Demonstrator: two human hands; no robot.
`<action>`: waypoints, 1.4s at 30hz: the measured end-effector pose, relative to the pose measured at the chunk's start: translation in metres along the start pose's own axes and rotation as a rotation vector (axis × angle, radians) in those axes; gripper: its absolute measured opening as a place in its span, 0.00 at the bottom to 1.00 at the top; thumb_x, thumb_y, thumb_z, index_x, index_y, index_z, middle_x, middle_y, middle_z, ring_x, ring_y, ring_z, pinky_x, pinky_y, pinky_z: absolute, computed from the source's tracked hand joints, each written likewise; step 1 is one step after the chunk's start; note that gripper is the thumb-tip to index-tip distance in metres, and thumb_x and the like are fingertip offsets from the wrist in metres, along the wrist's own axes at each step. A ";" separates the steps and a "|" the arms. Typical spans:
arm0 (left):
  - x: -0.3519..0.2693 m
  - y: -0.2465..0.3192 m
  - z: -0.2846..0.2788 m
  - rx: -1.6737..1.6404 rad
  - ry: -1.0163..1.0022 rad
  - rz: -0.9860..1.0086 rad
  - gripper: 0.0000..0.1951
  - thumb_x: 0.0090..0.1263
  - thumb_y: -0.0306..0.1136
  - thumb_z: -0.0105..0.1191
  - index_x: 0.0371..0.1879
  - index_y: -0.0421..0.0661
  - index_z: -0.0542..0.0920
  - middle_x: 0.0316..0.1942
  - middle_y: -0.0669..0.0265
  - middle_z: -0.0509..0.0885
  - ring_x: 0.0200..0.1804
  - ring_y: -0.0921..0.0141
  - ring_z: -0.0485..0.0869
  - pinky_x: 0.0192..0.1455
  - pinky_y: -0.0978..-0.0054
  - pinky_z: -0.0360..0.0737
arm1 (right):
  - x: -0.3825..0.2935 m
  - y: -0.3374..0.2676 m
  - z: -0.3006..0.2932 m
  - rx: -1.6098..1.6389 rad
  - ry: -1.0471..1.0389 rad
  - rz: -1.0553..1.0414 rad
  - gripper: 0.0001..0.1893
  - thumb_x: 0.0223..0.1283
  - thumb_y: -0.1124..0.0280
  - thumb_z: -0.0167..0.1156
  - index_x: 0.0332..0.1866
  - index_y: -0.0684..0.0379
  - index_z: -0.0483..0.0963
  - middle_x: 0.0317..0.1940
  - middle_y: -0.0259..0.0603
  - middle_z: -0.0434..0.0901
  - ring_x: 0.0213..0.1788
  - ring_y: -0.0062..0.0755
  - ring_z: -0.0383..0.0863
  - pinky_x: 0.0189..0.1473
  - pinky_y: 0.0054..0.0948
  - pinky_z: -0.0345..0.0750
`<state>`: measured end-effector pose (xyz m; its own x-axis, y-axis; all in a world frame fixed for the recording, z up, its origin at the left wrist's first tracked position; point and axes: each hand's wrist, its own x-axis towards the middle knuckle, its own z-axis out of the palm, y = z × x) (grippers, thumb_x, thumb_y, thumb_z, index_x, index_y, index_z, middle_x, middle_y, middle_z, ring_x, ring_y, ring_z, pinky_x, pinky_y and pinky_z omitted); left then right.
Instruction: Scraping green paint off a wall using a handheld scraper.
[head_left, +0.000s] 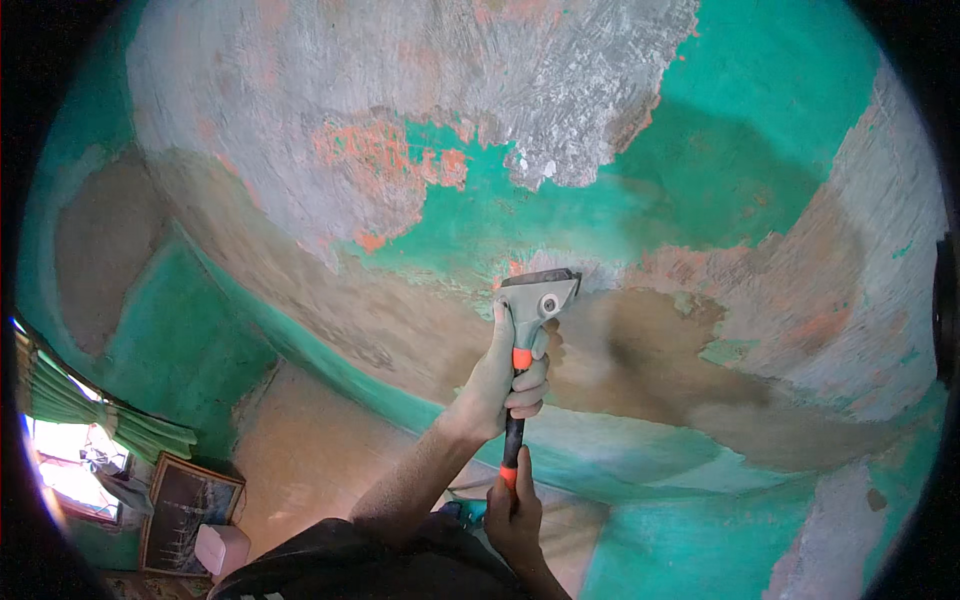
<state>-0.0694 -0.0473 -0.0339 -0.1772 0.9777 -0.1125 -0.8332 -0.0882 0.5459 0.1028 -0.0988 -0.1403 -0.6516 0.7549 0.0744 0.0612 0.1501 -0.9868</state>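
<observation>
A long-handled scraper (540, 296) with a grey head, a dark blade and orange rings on its black handle is held in both hands. My left hand (517, 382) wraps the upper handle just below the head, its thumb laid along the neck. Lower down, my right hand (514, 506) grips the handle's end near the second orange ring. The blade is at a partly stripped painted surface (517, 217), by a border of green paint, orange traces and bare grey-brown plaster. Whether the blade edge touches it is hard to tell. Pale dust coats my left hand and forearm.
A large scraped grey patch (450, 60) spreads above the green paint. At the lower left are a bright window (75, 465), a green curtain (150, 431), a framed picture (191, 517) and a pinkish container (223, 550). A dark object (943, 311) cuts into the right rim.
</observation>
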 end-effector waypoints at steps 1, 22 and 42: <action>0.000 -0.001 0.000 -0.001 0.005 -0.002 0.31 0.70 0.71 0.24 0.30 0.55 0.68 0.11 0.80 0.54 0.09 0.82 0.50 0.10 0.83 0.48 | -0.002 0.000 -0.002 -0.055 0.015 -0.048 0.31 0.69 0.75 0.47 0.74 0.70 0.48 0.23 0.32 0.68 0.24 0.17 0.67 0.27 0.21 0.68; 0.005 -0.002 -0.002 -0.042 -0.052 0.086 0.31 0.69 0.72 0.24 0.29 0.56 0.67 0.11 0.80 0.54 0.09 0.82 0.50 0.11 0.83 0.46 | 0.009 -0.008 -0.015 -0.322 0.025 -0.134 0.29 0.67 0.73 0.52 0.72 0.68 0.55 0.24 0.46 0.76 0.24 0.33 0.77 0.28 0.31 0.74; 0.003 -0.008 -0.010 -0.148 -0.092 0.067 0.30 0.70 0.71 0.25 0.31 0.56 0.67 0.12 0.80 0.54 0.10 0.82 0.51 0.12 0.82 0.48 | 0.004 -0.037 -0.025 -0.251 -0.022 -0.060 0.29 0.67 0.74 0.51 0.72 0.69 0.55 0.22 0.37 0.72 0.23 0.20 0.70 0.27 0.24 0.69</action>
<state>-0.0683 -0.0451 -0.0468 -0.1923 0.9813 0.0004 -0.8904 -0.1746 0.4203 0.1164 -0.0853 -0.1001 -0.6760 0.7261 0.1257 0.2063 0.3502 -0.9136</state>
